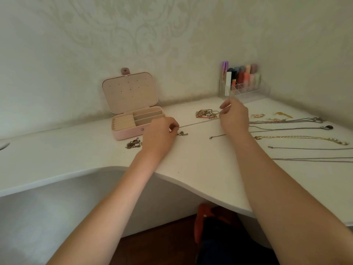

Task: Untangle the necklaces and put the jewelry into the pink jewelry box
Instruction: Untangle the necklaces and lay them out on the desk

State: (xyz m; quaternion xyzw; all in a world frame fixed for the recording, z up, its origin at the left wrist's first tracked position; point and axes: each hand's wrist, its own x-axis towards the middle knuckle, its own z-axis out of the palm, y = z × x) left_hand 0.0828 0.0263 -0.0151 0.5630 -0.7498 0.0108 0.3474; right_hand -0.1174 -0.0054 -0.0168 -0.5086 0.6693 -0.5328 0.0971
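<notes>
Two bare hands work at a white corner desk (191, 169). The left hand (162, 131) pinches one end of a thin silver chain (194, 123); the right hand (234, 116), raised slightly, pinches the other end, so the chain runs taut between them. The pink jewelry box (131, 131) stands open just left of the left hand, lid upright, with its ring rolls and divided compartments showing; the hand overlaps its front right corner. A small tangled chain (133, 144) lies in front of the box. A heap of rings and bracelets (206, 113) lies just left of the right hand. Straightened necklaces (298, 138) lie side by side to the right, with earrings (257, 115) behind them. A clear cosmetics organizer (242, 81) stands against the wall.
</notes>
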